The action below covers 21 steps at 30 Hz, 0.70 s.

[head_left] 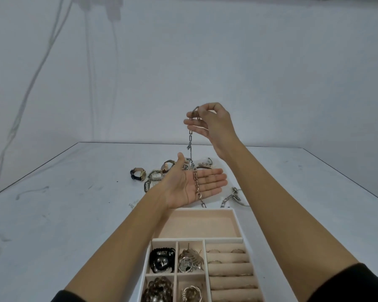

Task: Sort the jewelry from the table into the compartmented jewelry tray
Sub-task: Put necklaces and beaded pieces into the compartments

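Where compartmented jewelry tray (238, 224) sits nearest, small cells hold black bead bracelet (162, 259), brown bead bracelet (158, 288), silver pieces (189, 261); ring rolls (228, 269) at right carry rings. Past tray's far rim: left hand (190, 186), palm up, fingers straight and together; link chain (190, 138) lies across palm, lower end dangling near rim. On table (74, 192) to right: second chain (230, 198), loose. Further back: cluster of wristwatches (156, 174). Above: right hand (207, 120), fingertips pinching chain's top end.

I see the right hand (213, 124) pinching a chain (190, 138) above the tray (237, 222), its lower links draped across the flat, upturned left hand (189, 185); watches (156, 176) lie beyond the tray.
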Available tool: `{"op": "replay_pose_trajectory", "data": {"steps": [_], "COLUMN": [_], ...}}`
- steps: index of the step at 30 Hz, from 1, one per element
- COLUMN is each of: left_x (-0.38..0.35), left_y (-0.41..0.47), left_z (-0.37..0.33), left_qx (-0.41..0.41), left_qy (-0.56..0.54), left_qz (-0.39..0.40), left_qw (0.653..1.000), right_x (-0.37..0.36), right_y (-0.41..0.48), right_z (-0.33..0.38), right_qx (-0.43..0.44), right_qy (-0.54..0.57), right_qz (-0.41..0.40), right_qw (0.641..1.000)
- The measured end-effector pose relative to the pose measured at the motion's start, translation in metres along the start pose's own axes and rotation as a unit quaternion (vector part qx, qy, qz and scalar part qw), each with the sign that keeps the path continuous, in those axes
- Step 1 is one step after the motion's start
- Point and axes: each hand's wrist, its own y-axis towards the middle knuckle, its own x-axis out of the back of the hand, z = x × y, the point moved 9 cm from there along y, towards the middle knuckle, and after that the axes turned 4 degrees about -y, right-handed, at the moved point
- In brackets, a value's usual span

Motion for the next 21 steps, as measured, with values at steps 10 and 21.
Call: {"op": "replay_pose_trajectory", "data": {"steps": [10, 21], "left_x": [0.003, 0.004], "left_y": [-0.003, -0.005], "left_z": [-0.01, -0.017], "left_qx": [-0.043, -0.071], "left_qy": [-0.054, -0.064], "left_qz": [-0.043, -0.053], "left_qw": [0.997, 0.994], "right_x": [0.003, 0.02], "right_y": [-0.039, -0.088], "right_z": [-0.012, -0.014], "right_qx": [0.004, -0.002], "right_qy": [-0.244, -0.333], "right_qz": [0.041, 0.021], "right_qw": [0.969, 0.943]}}
